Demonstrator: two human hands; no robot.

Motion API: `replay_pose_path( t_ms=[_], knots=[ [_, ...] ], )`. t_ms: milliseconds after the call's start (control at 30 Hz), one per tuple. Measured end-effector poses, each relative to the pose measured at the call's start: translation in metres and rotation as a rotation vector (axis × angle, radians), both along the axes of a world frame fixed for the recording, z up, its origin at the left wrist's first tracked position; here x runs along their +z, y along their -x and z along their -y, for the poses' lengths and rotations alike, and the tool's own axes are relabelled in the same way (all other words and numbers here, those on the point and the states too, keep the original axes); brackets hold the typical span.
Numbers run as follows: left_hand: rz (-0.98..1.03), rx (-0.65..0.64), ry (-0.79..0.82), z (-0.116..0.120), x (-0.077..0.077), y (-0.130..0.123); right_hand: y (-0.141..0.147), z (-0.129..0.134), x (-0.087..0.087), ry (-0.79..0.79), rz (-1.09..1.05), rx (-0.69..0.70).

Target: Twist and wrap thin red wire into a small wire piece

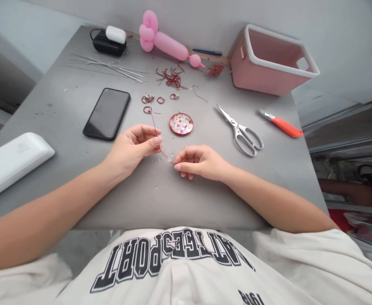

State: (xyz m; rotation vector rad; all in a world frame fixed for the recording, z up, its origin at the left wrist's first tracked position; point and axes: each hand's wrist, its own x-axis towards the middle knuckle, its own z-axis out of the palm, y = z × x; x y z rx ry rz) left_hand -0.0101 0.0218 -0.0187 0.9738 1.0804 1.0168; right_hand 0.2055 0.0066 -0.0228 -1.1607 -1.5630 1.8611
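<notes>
And here are the two hands, low over the grey, flat-topped desk (173, 199), with a thin, dark-red cord (164, 153) stretched between them! The left hand (131, 148) has thumb and forefinger pressed together, clamped on the cord; one length rises above that grip toward a small, dark-red cord ring (147, 110) on the desk. Down at the other end, the right hand (201, 161) pinches too, thumb against forefinger on the cord, its other fingers curled in beneath. Just beside those right fingertips sits a tiny, clear bead (169, 160) on the cord, too small to read in detail.

Right ahead of the hands, a shallow, round, red-rimmed dish (181, 134) full of pale, shiny pieces! Beyond it lie more dark-red rings (160, 100), then a loose heap of dark-red cord pieces (172, 79). Out to the right, grey-handled metal scissors (234, 123) lie with their points away from the person, and past them an orange-handled utility knife (286, 126). On the left, near the left hand, there's a black, flat smartphone (107, 113). At the back, a long pink balloon (171, 44) stretches toward a pink plastic bin with a white rim (255, 76).
</notes>
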Motion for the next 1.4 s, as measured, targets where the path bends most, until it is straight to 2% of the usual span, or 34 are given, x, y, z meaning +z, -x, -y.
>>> replay_pose_path(
  t_ms=[167, 333, 667, 1033, 1233, 1400],
  knots=[
    [0.006, -0.019, -0.016, 0.003, 0.001, -0.001, 0.002, 0.002, 0.002, 0.002, 0.027, -0.031],
    [0.069, -0.043, 0.04, 0.005, 0.005, -0.005, 0.002, 0.002, 0.004, 0.003, 0.031, -0.076],
    [-0.009, -0.132, 0.04, 0.01, 0.003, -0.008, 0.002, 0.002, 0.003, 0.03, -0.004, -0.123],
    [-0.037, -0.013, 0.034, 0.016, 0.004, -0.014, 0.004, 0.004, 0.005, 0.047, -0.013, -0.121],
    [-0.202, 0.062, -0.115, 0.022, 0.005, -0.017, 0.005, 0.006, 0.007, 0.069, -0.011, -0.137],
    [-0.254, 0.027, -0.207, 0.022, 0.003, -0.015, 0.006, 0.006, 0.008, 0.092, -0.005, -0.145]
  ],
)
